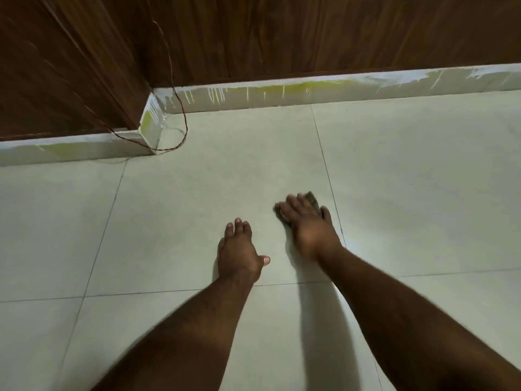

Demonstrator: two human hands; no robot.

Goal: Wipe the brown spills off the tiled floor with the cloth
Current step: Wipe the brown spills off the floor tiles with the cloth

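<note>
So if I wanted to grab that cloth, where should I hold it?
Probably the far corner of the cloth, coming from the wall side. The cloth lies flat on the floor with the right hand pressed over most of it, so only that dark edge past the fingers shows. Pinch it from above.

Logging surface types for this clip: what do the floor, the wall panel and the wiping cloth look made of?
Floor: likely glazed ceramic tile, pale, with thin grout lines and a soft sheen.
Wall panel: dark wood or wood-look laminate, streaked grain.
Cloth: seemingly grey fabric, mostly hidden under the right hand; blurred, so uncertain.
</note>
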